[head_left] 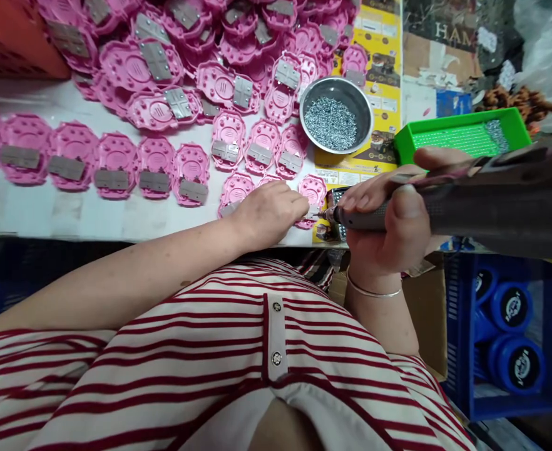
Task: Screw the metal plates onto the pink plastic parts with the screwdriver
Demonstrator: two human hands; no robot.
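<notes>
My right hand (393, 219) is wrapped round a grey electric screwdriver (464, 216), which lies level and points left. Its bit meets the metal plate on a pink plastic part (312, 191) near the table's front edge. At the left side of that same part is my left hand (271, 213), its fingers bent and pressed together; whatever is between the fingertips is hidden. Just behind it, other pink parts (263, 145) with metal plates stand in short rows, and one more pink part (235, 191) is partly covered by the left hand.
A steel bowl (304, 125) of small screws stands behind the screwdriver, with a green tray (449, 134) to its right. Pink parts (182, 31) are heaped at the back, and more (115, 164) line the left. An orange-red basket (13, 44) and a blue crate (464, 351) flank the workspace.
</notes>
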